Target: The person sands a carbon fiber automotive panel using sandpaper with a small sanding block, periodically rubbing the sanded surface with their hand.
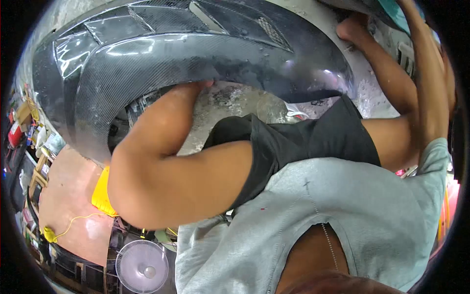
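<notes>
Across the upper view lies a large glossy black carbon-fibre panel (161, 56), curved like a car fender, with vent openings along its upper side. A mesh-filled vent (271, 32) shows towards its right end. My right arm (428, 83) stretches up along the right side, and its hand is past the top edge of the view. Teal material (394, 12) shows at the top right, near that forearm. My left hand and forearm are out of view. My bent left leg (161, 142) is beside the panel's inner curve, with the foot partly hidden by it.
My right foot (350, 29) rests on the grey floor (230, 100) beyond the panel's right end. A white and red item (296, 112) lies near my shorts. At lower left are a pinkish board (73, 191), a yellow object (102, 193), a yellow cord (73, 220) and a fan (142, 267).
</notes>
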Demonstrator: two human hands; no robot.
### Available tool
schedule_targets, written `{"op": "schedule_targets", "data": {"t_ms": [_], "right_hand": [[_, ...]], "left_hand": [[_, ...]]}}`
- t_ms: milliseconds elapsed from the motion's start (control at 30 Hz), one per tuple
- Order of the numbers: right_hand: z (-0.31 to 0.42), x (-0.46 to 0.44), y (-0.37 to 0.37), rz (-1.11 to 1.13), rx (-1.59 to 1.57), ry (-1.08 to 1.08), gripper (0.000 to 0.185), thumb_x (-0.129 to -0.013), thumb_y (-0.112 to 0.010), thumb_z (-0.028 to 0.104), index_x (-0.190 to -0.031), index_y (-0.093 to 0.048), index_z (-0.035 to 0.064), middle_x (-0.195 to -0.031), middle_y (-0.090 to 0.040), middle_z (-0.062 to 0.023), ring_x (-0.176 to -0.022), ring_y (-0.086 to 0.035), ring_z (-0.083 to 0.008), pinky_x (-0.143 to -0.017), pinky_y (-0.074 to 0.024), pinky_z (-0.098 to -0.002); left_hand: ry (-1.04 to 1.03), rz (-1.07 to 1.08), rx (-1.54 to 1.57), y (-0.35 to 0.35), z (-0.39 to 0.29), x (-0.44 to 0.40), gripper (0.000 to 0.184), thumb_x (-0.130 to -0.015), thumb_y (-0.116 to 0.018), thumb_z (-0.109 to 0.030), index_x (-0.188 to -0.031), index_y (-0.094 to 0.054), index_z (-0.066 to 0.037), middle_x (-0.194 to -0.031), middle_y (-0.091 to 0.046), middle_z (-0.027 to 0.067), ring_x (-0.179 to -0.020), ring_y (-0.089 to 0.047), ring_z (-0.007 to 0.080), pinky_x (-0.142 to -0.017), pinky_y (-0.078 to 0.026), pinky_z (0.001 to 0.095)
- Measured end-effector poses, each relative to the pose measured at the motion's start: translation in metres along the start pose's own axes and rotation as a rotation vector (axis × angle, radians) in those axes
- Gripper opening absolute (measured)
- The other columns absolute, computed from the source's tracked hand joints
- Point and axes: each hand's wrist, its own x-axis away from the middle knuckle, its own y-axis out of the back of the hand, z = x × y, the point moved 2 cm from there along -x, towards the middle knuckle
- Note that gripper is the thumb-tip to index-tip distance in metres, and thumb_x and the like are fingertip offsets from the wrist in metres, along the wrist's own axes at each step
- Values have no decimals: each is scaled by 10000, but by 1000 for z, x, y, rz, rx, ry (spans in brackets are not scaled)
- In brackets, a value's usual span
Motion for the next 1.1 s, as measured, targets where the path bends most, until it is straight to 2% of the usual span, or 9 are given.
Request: {"op": "schedule_targets", "data": {"t_ms": [100,233,333,400,533,767,867,1000,1100], "right_hand": [[-31,-13,-24,140,138,2,242,-949,-736,254,-841,-700,40,-733,-615,8,-694,-560,-101,-655,-440,-264],[-63,-27,-57,264,204,-28,241,-939,-739,253,-858,-707,28,-749,-631,-16,-709,-580,-126,-672,-454,-284],[-82,-35,-80,331,213,-56,242,-931,-742,252,-870,-711,20,-761,-643,-35,-720,-595,-145,-685,-464,-299],[-88,-42,-88,355,215,-52,244,-926,-744,251,-879,-714,14,-770,-651,-47,-728,-605,-157,-693,-470,-309],[-94,-42,-85,398,247,-51,251,-915,-747,250,-896,-720,2,-786,-667,-72,-743,-625,-182,-710,-484,-329],[-81,-38,-77,396,280,-47,270,-896,-754,248,-925,-731,-19,-814,-696,-116,-770,-661,-226,-740,-507,-364],[-66,-36,-59,318,292,-20,280,-889,-756,247,-938,-736,-28,-826,-708,-134,-782,-676,-244,-753,-517,-379],[-47,-19,-34,236,310,-13,296,-878,-760,246,-955,-742,-40,-843,-724,-159,-797,-696,-269,-770,-530,-399],[-29,-14,-13,159,328,7,310,-870,-763,245,-967,-747,-49,-855,-736,-177,-808,-711,-288,-783,-540,-414]], "left_hand": [[91,161,12,-11,4,-37,336,-735,-747,-57,-1053,-735,51,-961,-744,157,-866,-717,254,-788,-553,326],[458,635,216,-30,-2,-75,413,-623,-830,22,-1023,-730,55,-929,-721,107,-882,-697,216,-822,-539,308],[552,803,112,-72,-23,-111,455,-626,-849,32,-1059,-714,76,-930,-715,143,-882,-701,238,-828,-532,311],[446,869,230,-67,2,-130,464,-636,-850,32,-1076,-707,74,-949,-710,165,-884,-698,267,-827,-529,324],[393,1008,300,-71,45,-159,454,-641,-863,12,-1059,-693,62,-938,-692,179,-847,-671,303,-785,-522,352],[300,1130,386,-41,88,-160,441,-650,-885,-22,-1029,-669,41,-918,-660,203,-782,-625,364,-713,-509,400],[253,1187,299,-14,79,-155,422,-656,-865,-36,-1026,-670,23,-889,-655,182,-771,-615,327,-719,-509,383],[193,1069,151,14,33,-136,447,-681,-824,-97,-1086,-679,23,-914,-680,176,-840,-653,275,-779,-523,347],[169,921,209,28,58,-89,444,-716,-816,-119,-1114,-682,24,-975,-680,183,-885,-656,266,-806,-522,336]]}}
